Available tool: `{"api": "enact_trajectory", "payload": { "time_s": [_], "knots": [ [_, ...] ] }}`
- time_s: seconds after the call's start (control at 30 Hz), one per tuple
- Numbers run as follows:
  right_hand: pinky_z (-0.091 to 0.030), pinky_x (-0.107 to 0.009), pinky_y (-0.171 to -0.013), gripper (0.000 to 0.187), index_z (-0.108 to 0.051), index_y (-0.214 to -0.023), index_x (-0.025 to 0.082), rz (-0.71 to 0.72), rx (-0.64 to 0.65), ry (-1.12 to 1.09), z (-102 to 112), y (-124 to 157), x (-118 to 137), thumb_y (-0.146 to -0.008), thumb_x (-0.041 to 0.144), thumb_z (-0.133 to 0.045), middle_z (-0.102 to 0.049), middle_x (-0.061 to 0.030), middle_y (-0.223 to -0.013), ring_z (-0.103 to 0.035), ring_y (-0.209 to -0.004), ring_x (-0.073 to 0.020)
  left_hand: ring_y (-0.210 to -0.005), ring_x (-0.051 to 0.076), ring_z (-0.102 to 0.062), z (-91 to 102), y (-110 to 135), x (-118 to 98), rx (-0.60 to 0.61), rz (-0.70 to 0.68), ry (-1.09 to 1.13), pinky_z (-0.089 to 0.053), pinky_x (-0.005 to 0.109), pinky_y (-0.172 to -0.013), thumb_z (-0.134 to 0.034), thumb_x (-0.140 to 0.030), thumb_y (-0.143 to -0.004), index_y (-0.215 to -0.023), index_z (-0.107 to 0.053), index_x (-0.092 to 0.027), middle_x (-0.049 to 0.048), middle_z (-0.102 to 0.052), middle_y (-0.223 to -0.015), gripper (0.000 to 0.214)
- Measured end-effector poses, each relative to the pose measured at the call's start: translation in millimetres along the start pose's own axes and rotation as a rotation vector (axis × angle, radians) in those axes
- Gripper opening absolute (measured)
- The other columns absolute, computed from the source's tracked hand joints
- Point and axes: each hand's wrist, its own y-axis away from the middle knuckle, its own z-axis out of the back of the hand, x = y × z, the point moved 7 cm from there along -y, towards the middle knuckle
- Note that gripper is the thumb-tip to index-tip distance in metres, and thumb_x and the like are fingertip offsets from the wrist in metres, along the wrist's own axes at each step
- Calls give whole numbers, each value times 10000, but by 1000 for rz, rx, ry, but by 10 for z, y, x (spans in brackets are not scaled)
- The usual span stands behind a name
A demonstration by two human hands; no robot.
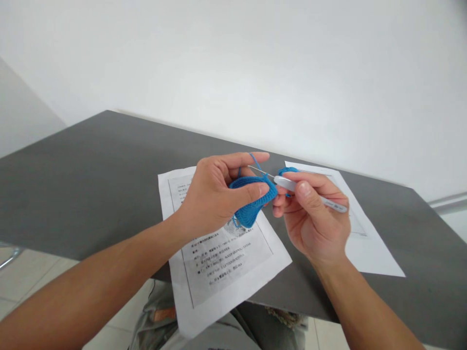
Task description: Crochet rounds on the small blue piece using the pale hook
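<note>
Between thumb and fingers, my left hand [222, 192] pinches a blue crochet piece [250, 211] by its upper edge. A strand of blue yarn [255, 161] runs over the stretched index finger of that hand. My right hand [317, 214] is closed around the grey handle of a crochet hook [286, 183], held like a pen. The hook's thin metal shaft points left, at the top edge of the crochet piece, where a yarn loop crosses it. Behind the right fingers, a further bit of blue yarn [288, 170] shows, partly hidden.
A printed sheet [233, 291] lies under my hands and overhangs the table's front edge. Another paper [379, 257] lies to the right, partly behind my right hand. The dark grey table [109, 184] meets a white wall [233, 73] at the back. My legs are below the front edge.
</note>
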Motion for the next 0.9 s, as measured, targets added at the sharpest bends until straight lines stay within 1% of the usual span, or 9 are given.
{"api": "enact_trajectory", "payload": {
  "time_s": [0.1, 0.2, 0.37, 0.5, 0.6, 0.77, 0.9],
  "knots": [
    [-660, -233, -497, 157, -885, -1028, 264, 25, 44, 27, 3, -6, 37, -900, 353, -910, -849, -15, -809, -761, -605, -144, -636, 127, -649, -10, 3, -30, 1, -8, -27, -533, 237, -583, -999, -195, -690, -1250, -849, -178, -11, -756, -745, 580],
    [-683, -254, -520, 160, -885, -1046, 266, 36, 84, 51, 19, -5, 62, -908, 346, -905, -838, -14, -819, -766, -615, -148, -640, 130, -648, -11, 9, -63, -7, -22, -81, -546, 240, -585, -990, -191, -688, -1270, -844, -173, -6, -760, -754, 600],
    [-704, -261, -540, 147, -889, -1065, 259, 68, 144, 93, 60, -23, 121, -931, 318, -885, -828, -35, -868, -794, -679, -163, -641, 112, -627, -24, 26, -101, -8, -38, -168, -529, 218, -572, -949, -172, -728, -1281, -847, -161, -8, -737, -758, 562],
    [-688, -261, -510, 142, -892, -1077, 231, 136, 208, 141, 82, -46, 209, -946, 278, -866, -804, -54, -821, -780, -672, -172, -630, 113, -625, -40, 31, -111, 10, -50, -219, -537, 218, -561, -934, -173, -739, -1289, -846, -163, -8, -722, -749, 557],
    [-667, -270, -478, 142, -894, -1084, 240, 167, 230, 196, 132, -49, 265, -953, 280, -857, -809, -63, -835, -771, -668, -179, -628, 123, -641, -40, 25, -101, 24, -44, -239, -550, 221, -558, -930, -195, -753, -1316, -832, -153, 5, -743, -755, 573],
    [-662, -308, -493, 175, -889, -1135, 241, 198, 272, 286, 212, -27, 341, -972, 228, -827, -813, -77, -864, -772, -707, -201, -617, 109, -631, -21, 23, -97, 23, -48, -248, -537, 198, -538, -928, -191, -752, -1313, -830, -132, 9, -750, -758, 573],
    [-656, -326, -488, 188, -887, -1153, 241, 221, 295, 335, 226, -18, 395, -975, 231, -826, -816, -82, -897, -774, -685, -202, -602, 100, -615, -25, 23, -104, 17, -54, -259, -529, 194, -527, -914, -177, -745, -1310, -829, -119, 3, -743, -749, 574]
  ]
}}
